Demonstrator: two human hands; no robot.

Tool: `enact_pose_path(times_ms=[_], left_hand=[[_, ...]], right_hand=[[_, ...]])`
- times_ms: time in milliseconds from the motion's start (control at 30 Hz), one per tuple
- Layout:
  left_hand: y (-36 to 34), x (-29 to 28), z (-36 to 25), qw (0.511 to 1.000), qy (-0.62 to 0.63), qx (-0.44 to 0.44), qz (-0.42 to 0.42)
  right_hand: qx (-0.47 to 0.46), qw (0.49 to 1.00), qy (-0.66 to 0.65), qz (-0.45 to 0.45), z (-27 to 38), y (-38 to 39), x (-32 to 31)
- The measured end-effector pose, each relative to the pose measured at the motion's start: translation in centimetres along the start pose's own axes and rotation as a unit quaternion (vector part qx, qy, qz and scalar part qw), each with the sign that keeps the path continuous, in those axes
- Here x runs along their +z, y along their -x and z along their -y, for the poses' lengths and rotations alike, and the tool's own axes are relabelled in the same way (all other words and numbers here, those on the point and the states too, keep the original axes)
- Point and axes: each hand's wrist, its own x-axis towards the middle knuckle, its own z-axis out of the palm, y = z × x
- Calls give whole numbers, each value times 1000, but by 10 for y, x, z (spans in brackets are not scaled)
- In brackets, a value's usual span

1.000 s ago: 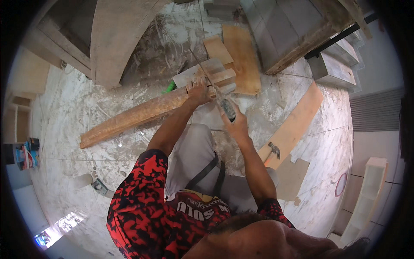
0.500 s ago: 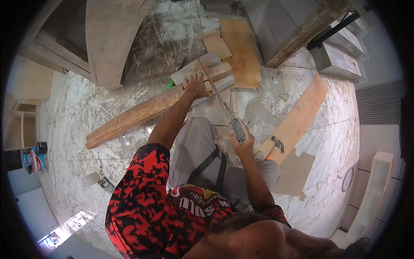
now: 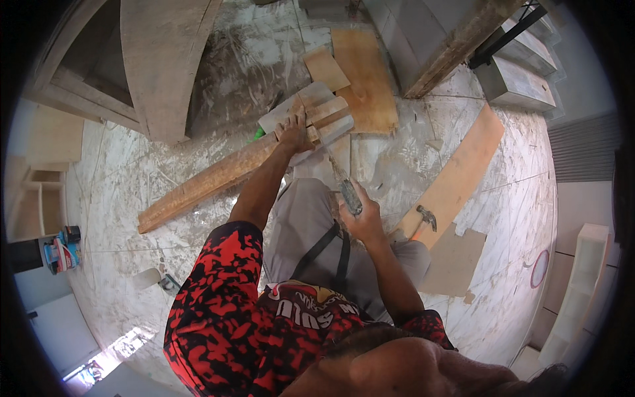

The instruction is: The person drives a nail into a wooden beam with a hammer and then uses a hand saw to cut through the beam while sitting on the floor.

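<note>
A long brown wooden plank (image 3: 210, 181) lies aslant in front of me, its far right end resting on a pale flat board (image 3: 276, 114). My left hand (image 3: 295, 134) is clamped over the plank near that end, thumb side toward the saw. In my right hand (image 3: 365, 218) is the worn grey-green handle of a handsaw (image 3: 348, 193), fingers wrapped round it. Its narrow blade points forward and left to the plank, just right of my left hand. Motion smears the blade, so its exact contact with the wood cannot be made out.
To the right, a hammer (image 3: 427, 218) lies on a long plywood strip (image 3: 463, 172), beside a brown sheet (image 3: 456, 264). Plywood pieces (image 3: 364, 79) lie ahead. A curved wooden panel (image 3: 165, 66) stands far left, and a green object (image 3: 258, 134) sits by the plank.
My right hand and the saw have moved forward and to the left, toward the plank. My left hand keeps its place on the plank; the whole view has shifted slightly.
</note>
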Motion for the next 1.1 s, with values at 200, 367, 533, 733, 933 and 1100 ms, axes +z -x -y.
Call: enact_pose_path(times_ms=[200,367,533,733,933,1100], left_hand=[[-1,5,0,999,-38,-6,-3],[-3,9,2,999,-45,-5,-11],[0,2,-1,999,-25,-11,22],[-11,21,10,999,-20,-5,-26],[-11,31,14,999,-15,14,-48],[-6,23,9,999,-40,-10,-18]], right_hand=[[61,998,-23,16,14,4,-2],[69,996,-40,31,16,-8,-2],[103,992,-25,63,29,14,-23],[153,986,6,64,23,-46,17],[31,998,56,11,15,-47,31],[150,986,-20,76,21,47,-26]])
